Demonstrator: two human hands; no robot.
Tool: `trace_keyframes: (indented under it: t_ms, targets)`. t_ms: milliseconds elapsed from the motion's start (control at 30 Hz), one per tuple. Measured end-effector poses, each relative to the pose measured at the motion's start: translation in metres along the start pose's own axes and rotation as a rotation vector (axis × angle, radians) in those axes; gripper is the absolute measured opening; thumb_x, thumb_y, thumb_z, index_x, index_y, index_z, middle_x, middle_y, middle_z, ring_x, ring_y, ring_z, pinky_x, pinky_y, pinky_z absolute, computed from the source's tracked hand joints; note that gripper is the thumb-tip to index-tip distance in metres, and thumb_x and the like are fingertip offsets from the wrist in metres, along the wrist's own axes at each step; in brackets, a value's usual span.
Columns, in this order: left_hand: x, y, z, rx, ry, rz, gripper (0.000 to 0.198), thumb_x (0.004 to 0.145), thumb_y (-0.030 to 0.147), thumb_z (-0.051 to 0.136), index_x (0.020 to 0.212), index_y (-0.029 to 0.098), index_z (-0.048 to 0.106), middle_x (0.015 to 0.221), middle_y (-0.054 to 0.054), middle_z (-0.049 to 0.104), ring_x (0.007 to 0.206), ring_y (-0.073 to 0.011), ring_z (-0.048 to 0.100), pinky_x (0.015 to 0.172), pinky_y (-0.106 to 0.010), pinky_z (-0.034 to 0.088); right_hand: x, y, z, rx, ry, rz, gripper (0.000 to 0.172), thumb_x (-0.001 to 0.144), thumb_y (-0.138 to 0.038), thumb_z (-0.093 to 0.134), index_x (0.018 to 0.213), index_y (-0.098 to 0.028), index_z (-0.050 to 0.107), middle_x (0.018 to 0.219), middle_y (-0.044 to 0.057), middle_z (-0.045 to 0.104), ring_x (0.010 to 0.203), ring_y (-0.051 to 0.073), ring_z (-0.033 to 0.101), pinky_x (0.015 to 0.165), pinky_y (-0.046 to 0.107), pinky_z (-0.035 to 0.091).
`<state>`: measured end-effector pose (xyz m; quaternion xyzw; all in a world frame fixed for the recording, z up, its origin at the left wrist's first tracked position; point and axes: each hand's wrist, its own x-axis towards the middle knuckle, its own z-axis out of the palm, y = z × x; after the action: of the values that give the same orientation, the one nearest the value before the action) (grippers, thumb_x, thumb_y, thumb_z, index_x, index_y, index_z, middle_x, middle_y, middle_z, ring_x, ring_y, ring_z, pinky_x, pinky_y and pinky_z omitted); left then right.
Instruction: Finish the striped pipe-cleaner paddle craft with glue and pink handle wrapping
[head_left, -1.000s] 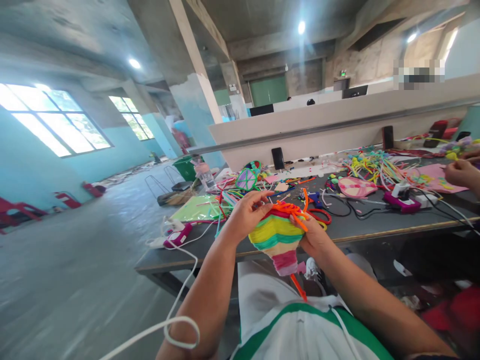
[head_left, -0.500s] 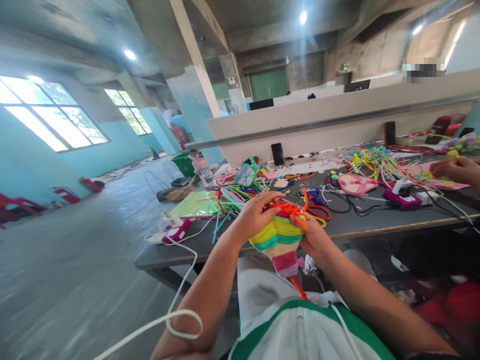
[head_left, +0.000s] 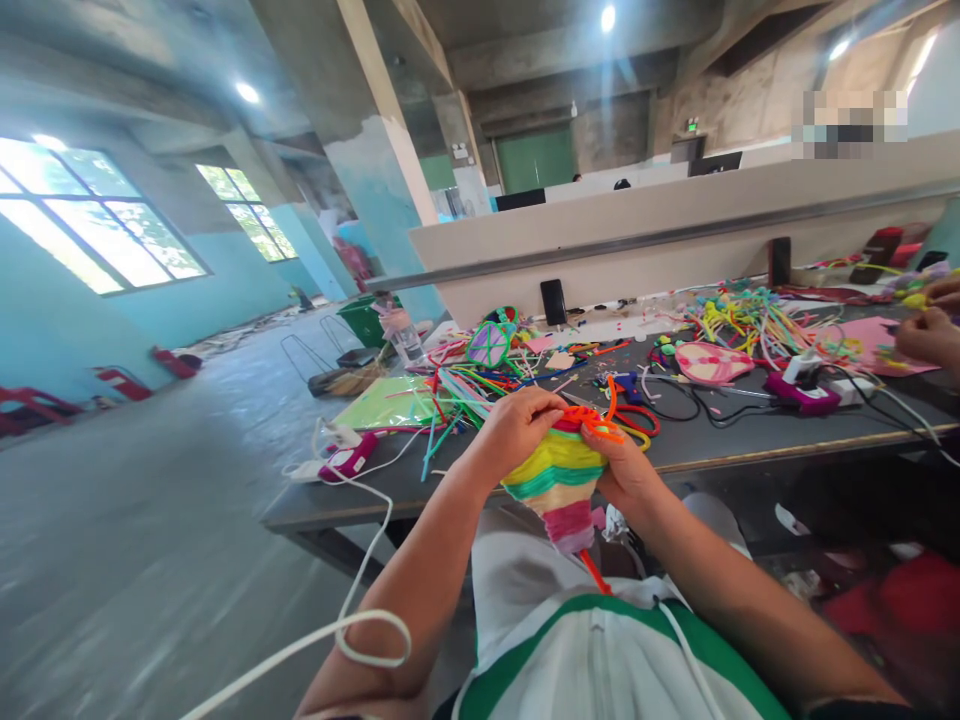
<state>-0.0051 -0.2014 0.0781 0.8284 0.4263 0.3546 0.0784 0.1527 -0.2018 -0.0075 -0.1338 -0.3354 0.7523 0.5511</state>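
Note:
A striped woven fan (head_left: 559,482) of pipe cleaners, in yellow, green, cream and pink bands, hangs in front of the table's near edge. My left hand (head_left: 512,432) is closed on its upper left rim, fingers curled over the top. My right hand (head_left: 628,470) grips its right side and pinches the loose orange pipe cleaner (head_left: 592,420) that runs across the top. An orange stem sticks out below the fan toward my lap.
The dark table (head_left: 720,448) carries several loose pipe cleaners (head_left: 465,385), a pink woven fan (head_left: 712,362), a round purple-green fan (head_left: 489,343), pink glue guns (head_left: 801,392) with cables, and phones (head_left: 554,301). Another person's hands (head_left: 928,325) work at far right. A white cable loops at lower left.
My left hand's fingers have curled down onto the fan's top rim. The view has shifted slightly; the other person's hands have moved a little at the right.

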Motion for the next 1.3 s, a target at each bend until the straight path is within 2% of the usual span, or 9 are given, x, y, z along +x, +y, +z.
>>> trace_keyframes:
  t_ms: [133,233,300,433,600,767,1033,1133,1300]
  targets:
    - [-0.008,-0.006,-0.007,-0.263,-0.005,-0.168,0.045,0.079,0.034,0.066,0.120,0.018,0.059,0.105,-0.008,0.066,0.088,-0.0173,0.062,0.076,-0.027,0.048,-0.001,-0.005,0.003,-0.023,0.011,-0.036,0.032,0.067,-0.026,0.079,0.097,-0.021,0.070,0.090,0.004,0.075,0.085,0.024,0.070,0.079,0.037,0.054]
    - [-0.016,-0.007,-0.010,-0.533,-0.055,-0.308,0.048,0.074,0.038,0.071,0.114,0.015,0.060,0.104,-0.008,0.066,0.088,-0.0184,0.063,0.075,-0.027,0.050,-0.004,-0.005,0.006,-0.020,0.023,-0.051,0.031,0.066,-0.024,0.079,0.095,-0.021,0.070,0.089,0.004,0.075,0.084,0.022,0.070,0.078,0.035,0.054]
    - [-0.020,-0.006,-0.009,-0.575,-0.035,-0.359,0.045,0.071,0.037,0.074,0.108,0.014,0.062,0.100,-0.007,0.067,0.085,-0.0176,0.062,0.074,-0.026,0.049,-0.007,-0.004,0.007,-0.024,0.015,-0.058,0.031,0.067,-0.023,0.079,0.096,-0.022,0.070,0.089,0.003,0.075,0.084,0.022,0.070,0.077,0.035,0.054]
    - [-0.023,-0.001,-0.008,-0.485,0.034,-0.319,0.032,0.071,0.034,0.074,0.096,0.015,0.066,0.089,-0.004,0.066,0.080,-0.0144,0.060,0.072,-0.023,0.047,-0.011,-0.001,0.007,-0.068,0.001,-0.092,0.030,0.068,-0.023,0.078,0.096,-0.026,0.071,0.088,0.001,0.075,0.083,0.021,0.069,0.076,0.034,0.055]
    - [-0.026,0.001,-0.012,-0.524,-0.010,-0.278,0.028,0.075,0.035,0.071,0.094,0.015,0.065,0.086,-0.003,0.065,0.077,-0.0133,0.060,0.070,-0.022,0.047,-0.013,-0.002,0.004,-0.129,-0.041,-0.132,0.035,0.065,-0.023,0.079,0.099,-0.028,0.071,0.090,0.000,0.075,0.079,0.020,0.069,0.074,0.034,0.055]
    - [-0.029,0.012,-0.014,-0.357,-0.019,-0.161,0.028,0.078,0.035,0.068,0.100,0.017,0.067,0.092,-0.004,0.066,0.080,-0.0140,0.061,0.071,-0.022,0.047,-0.018,-0.002,0.004,-0.161,-0.059,-0.148,0.032,0.067,-0.026,0.078,0.099,-0.029,0.072,0.092,0.001,0.074,0.085,0.021,0.069,0.078,0.036,0.054]
    - [-0.032,0.024,-0.016,-0.204,-0.001,0.022,0.015,0.084,0.029,0.063,0.090,0.017,0.069,0.086,-0.005,0.066,0.078,-0.0129,0.060,0.071,-0.022,0.046,-0.021,-0.006,0.004,-0.198,-0.028,-0.121,0.032,0.062,-0.024,0.081,0.093,-0.029,0.074,0.083,0.001,0.074,0.081,0.023,0.069,0.076,0.040,0.054]
    - [-0.032,0.024,-0.015,-0.215,-0.003,0.008,0.015,0.083,0.029,0.063,0.089,0.017,0.069,0.086,-0.005,0.066,0.077,-0.0126,0.060,0.069,-0.021,0.046,-0.021,-0.007,-0.003,-0.211,-0.070,-0.110,0.035,0.066,-0.025,0.079,0.100,-0.029,0.073,0.091,0.001,0.074,0.084,0.022,0.069,0.077,0.039,0.054]
    - [-0.030,0.022,-0.013,-0.267,-0.027,-0.135,0.020,0.082,0.032,0.063,0.089,0.015,0.069,0.082,-0.004,0.066,0.071,-0.0123,0.058,0.063,-0.021,0.044,-0.023,-0.008,-0.010,-0.143,-0.130,-0.100,0.043,0.062,-0.030,0.082,0.104,-0.028,0.071,0.098,0.003,0.074,0.087,0.023,0.068,0.083,0.040,0.051]
